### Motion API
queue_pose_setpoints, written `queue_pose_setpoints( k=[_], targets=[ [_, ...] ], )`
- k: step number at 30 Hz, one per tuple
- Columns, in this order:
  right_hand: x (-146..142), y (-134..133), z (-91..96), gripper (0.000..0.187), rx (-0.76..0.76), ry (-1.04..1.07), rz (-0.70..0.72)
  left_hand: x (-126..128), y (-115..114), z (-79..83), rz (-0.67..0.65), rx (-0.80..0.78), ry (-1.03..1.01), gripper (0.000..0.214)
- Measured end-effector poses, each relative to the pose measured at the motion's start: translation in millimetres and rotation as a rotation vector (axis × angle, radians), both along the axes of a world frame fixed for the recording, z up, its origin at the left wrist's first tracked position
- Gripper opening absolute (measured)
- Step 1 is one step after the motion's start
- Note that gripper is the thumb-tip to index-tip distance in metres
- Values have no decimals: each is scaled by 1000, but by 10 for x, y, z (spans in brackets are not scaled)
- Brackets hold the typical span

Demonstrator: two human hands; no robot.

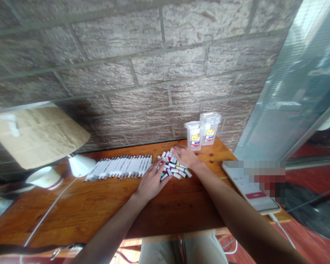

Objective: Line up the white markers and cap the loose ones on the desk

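Note:
A loose pile of marker caps (177, 170), white with coloured ends, lies on the wooden table. My left hand (151, 179), with a ring on it, rests at the pile's left edge, fingers apart and stretched over the nearest caps. From the right, my right hand (185, 156) reaches over the far side of the pile, its fingers extended and lying on or against the caps. I see no cap gripped in either hand. Left of the pile, capless white markers (121, 167) with dark tips lie side by side in a long row.
Two clear plastic cases (194, 135) stand against the brick wall. A phone (253, 190) with a cable lies at the table's right end. On the left are a lamp with a paper shade (41, 132), a white paper cup (45, 177) and a white cord (52, 205).

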State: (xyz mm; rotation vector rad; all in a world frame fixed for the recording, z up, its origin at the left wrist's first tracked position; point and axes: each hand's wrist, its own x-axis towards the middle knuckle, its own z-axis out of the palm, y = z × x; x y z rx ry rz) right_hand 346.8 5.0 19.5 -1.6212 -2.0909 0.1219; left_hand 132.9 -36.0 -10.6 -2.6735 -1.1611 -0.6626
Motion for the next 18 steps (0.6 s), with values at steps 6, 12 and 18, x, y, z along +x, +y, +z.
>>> queue_pose_setpoints(
  k=[6,12,18],
  targets=[
    [43,17,-25,42,-16,-6,-36,-136,87,99,-46,-31,-51,61],
    [80,31,-29,36,-25,5,-51,-481,258,241,147,-66,-472,42],
    [107,26,-25,33,-47,14,-84,-665,573,362,223,97,-495,35]
  ],
)
